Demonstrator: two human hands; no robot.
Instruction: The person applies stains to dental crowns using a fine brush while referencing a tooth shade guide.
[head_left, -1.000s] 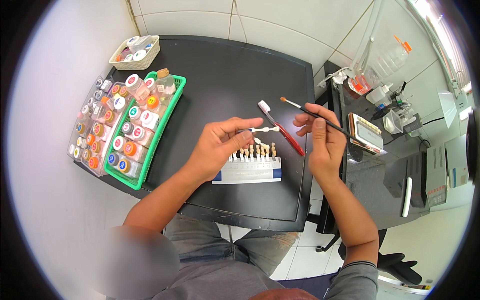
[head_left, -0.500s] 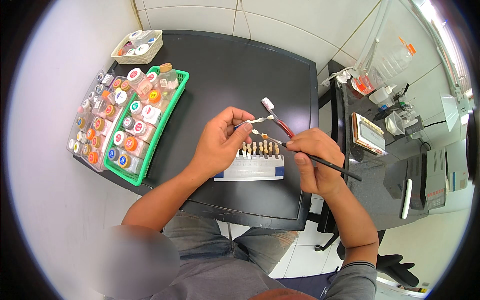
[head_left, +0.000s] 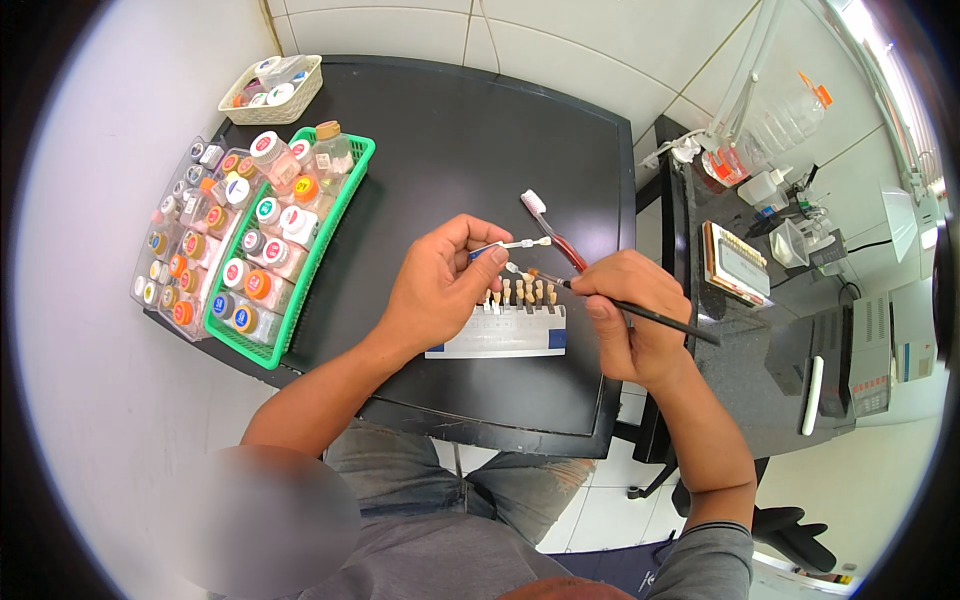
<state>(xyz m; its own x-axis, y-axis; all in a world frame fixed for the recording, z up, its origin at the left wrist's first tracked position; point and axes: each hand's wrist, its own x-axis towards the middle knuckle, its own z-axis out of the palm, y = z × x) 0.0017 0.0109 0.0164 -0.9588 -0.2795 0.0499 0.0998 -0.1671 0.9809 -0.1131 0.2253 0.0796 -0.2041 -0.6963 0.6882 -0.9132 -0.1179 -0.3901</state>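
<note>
My left hand (head_left: 446, 278) pinches a slim white dental shade tab (head_left: 525, 244), its tooth-shaped end pointing right. A blue bit shows at the fingertips. Just below, a second small whitish tooth-shaped piece (head_left: 513, 268) sticks out from the same fingers; what it is fixed to is hidden. In my right hand (head_left: 634, 314) is a thin black-handled paintbrush (head_left: 660, 318), its orange-brown tip close to the lower piece. I cannot tell if they touch. Beneath the hands lies a silver shade guide holder (head_left: 495, 338) with blue ends and several tooth-coloured tabs (head_left: 530, 293) standing along it.
A red-handled toothbrush (head_left: 552, 230) lies behind my right hand. To the left, a green basket (head_left: 345, 205) and a clear tray (head_left: 150, 300) hold several capped jars. A cream basket (head_left: 270, 112) is at the back. On the right-hand counter stand another shade guide (head_left: 738, 265) and a plastic bottle (head_left: 790, 120).
The tab's tooth end in my left hand has tipped slightly downward. The brush tip has shifted a little away from the lower piece. Both grips stay the same.
</note>
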